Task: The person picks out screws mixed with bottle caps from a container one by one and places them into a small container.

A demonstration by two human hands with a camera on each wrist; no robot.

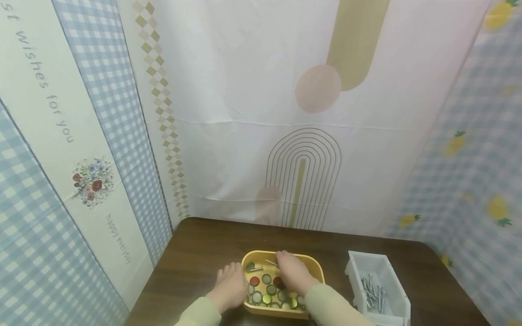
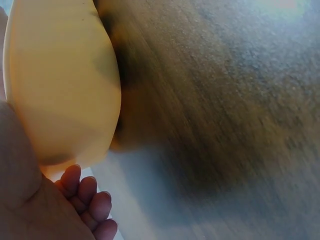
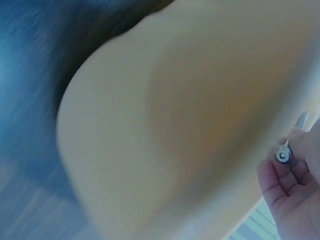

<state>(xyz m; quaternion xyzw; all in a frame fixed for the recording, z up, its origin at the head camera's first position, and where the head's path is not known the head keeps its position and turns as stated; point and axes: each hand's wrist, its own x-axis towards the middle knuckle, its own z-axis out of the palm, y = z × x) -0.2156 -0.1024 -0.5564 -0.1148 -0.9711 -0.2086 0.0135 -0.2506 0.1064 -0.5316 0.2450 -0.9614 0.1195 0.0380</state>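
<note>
My left hand (image 1: 231, 285) rests against the left side of a yellow plastic tub (image 1: 281, 312), its fingers loosely bent beside the outer wall in the left wrist view. My right hand (image 1: 294, 272) reaches over the tub's right part. In the right wrist view it pinches a hex socket bolt (image 3: 283, 154) between thumb and fingers, the socket head showing. Inside the tub lie several bottle caps, among them a red cap (image 1: 254, 280) and a yellow-green cap (image 1: 267, 298). Another bolt (image 1: 256, 269) lies near the tub's left side. My right hand and forearm hide part of the contents.
A white plastic bin (image 1: 401, 290) stands right of the tub, with several silver bolts (image 1: 373, 292) in it. Both stand on a dark brown wooden table (image 1: 204, 240). Patterned cloth hangings (image 1: 228, 158) rise behind the table and at its sides.
</note>
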